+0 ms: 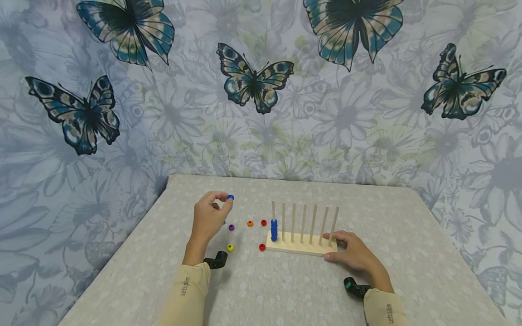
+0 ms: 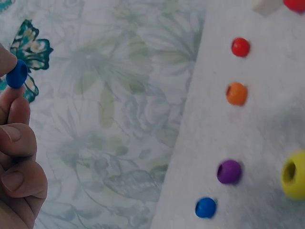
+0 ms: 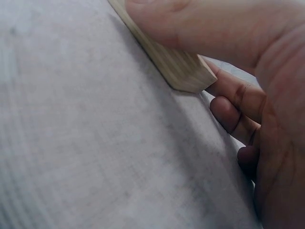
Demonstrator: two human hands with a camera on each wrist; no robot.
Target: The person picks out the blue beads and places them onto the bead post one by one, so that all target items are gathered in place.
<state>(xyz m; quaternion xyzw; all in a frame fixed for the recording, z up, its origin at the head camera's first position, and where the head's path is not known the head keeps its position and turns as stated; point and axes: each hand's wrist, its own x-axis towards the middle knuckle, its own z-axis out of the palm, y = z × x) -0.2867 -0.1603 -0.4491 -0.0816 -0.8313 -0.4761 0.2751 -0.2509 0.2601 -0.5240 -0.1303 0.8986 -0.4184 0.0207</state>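
Note:
Between thumb and forefinger my left hand (image 1: 209, 216) pinches a blue bead (image 2: 17, 74), raised above the table. The other fingers curl in toward the palm in the left wrist view. My right hand (image 1: 354, 251) grips the right end of a pale wooden base (image 1: 302, 245), thumb along the near edge and fingers behind. A row of several upright wooden pegs (image 1: 303, 222) stands on that base. Blue beads (image 1: 274, 230) are stacked on the leftmost peg; the others carry none. In the right wrist view the thumb lies against the side of the base (image 3: 186, 71).
Left of the base lie loose beads on the cloth: red (image 1: 262, 247), another red (image 1: 263, 222), orange (image 1: 250, 223), purple (image 1: 231, 227), yellow (image 1: 230, 247) and blue (image 2: 206, 208). A butterfly-patterned wall covering (image 1: 261, 145) rises behind the table's far edge.

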